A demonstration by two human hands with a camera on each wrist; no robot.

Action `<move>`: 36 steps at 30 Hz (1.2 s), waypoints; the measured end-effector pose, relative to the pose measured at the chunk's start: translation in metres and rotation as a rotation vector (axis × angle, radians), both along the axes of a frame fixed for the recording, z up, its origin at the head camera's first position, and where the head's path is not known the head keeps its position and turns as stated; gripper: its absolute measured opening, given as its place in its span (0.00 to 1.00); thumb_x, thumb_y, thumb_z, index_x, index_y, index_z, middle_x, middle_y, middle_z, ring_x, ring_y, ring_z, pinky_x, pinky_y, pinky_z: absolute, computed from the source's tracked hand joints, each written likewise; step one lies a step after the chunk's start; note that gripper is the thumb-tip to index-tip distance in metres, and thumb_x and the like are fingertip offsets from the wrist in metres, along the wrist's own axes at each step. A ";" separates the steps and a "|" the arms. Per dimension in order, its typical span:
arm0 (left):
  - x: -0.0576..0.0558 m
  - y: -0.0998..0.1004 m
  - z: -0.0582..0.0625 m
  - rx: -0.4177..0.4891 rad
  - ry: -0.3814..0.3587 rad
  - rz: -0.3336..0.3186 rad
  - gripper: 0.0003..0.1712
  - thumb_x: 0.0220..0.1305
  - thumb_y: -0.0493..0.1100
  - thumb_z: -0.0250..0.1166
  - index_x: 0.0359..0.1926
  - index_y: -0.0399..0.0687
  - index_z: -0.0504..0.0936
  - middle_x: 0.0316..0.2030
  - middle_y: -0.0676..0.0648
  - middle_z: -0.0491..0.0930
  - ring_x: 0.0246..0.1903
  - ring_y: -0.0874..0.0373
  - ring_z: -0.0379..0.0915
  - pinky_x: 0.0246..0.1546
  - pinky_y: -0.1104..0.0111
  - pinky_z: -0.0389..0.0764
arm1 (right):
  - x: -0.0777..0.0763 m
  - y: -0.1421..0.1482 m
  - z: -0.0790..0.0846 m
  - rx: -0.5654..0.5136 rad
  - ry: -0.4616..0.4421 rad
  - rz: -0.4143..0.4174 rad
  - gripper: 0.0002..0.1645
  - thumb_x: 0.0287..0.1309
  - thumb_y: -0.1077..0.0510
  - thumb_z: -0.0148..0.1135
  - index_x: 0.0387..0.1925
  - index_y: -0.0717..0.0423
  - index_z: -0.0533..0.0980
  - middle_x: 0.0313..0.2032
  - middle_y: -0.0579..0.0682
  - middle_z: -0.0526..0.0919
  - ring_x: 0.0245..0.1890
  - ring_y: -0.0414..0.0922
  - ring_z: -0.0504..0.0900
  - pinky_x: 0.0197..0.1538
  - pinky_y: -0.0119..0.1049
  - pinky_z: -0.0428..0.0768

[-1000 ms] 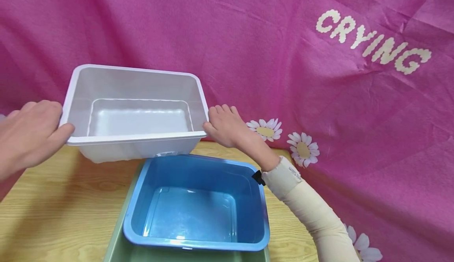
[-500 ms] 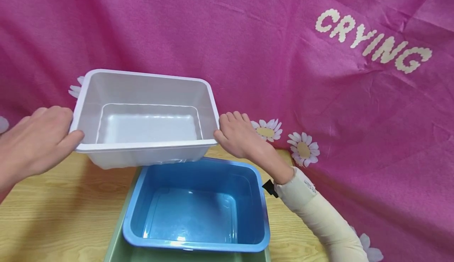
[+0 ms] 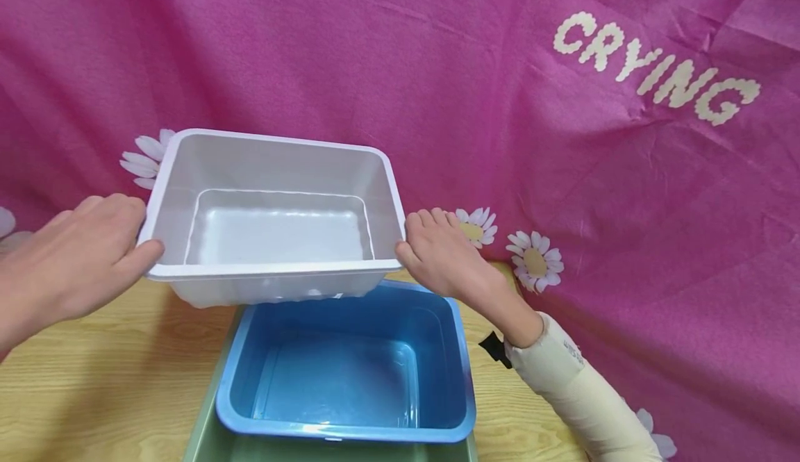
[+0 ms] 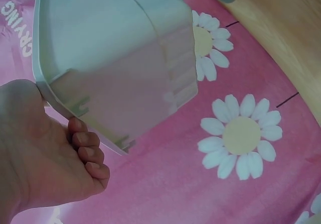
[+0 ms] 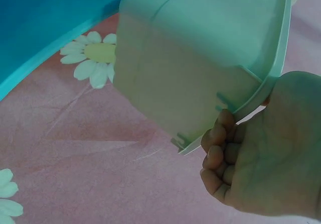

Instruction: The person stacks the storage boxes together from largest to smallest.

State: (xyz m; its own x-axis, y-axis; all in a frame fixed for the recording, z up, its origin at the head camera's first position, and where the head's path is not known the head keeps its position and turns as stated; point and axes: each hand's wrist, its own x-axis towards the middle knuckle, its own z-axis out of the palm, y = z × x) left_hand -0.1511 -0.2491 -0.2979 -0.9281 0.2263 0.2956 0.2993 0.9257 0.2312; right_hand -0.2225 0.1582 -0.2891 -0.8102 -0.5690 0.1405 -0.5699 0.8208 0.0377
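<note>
A white plastic bin [image 3: 275,233] is held up in the air, tilted so that its bare inside faces the head camera. My left hand [image 3: 87,260] grips its left rim, with the fingers curled under the edge in the left wrist view. On the opposite short side, my right hand [image 3: 446,250] holds the rim, and its curled fingers [image 5: 215,153] show beneath it in the right wrist view. Below and slightly right of the white bin, a blue bin [image 3: 346,433] sits inside a green bin [image 3: 209,413]. The white bin's bottom hides part of the blue bin's far rim.
The bins stand on a wood-grain table [image 3: 125,378]. Behind it hangs a pink cloth [image 3: 437,66] printed with daisies and lettering, close behind the white bin.
Both hands have carried the white bin to the right and a little lower, so it overlaps more of the blue bin's far side. The blue and green bins have stayed put.
</note>
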 end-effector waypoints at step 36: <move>0.025 0.039 -0.010 -0.045 0.115 -0.101 0.13 0.54 0.46 0.65 0.32 0.42 0.72 0.26 0.50 0.69 0.27 0.53 0.66 0.31 0.56 0.67 | 0.071 0.047 -0.005 -0.034 0.097 -0.081 0.14 0.59 0.52 0.58 0.38 0.59 0.71 0.31 0.50 0.71 0.35 0.47 0.70 0.42 0.44 0.68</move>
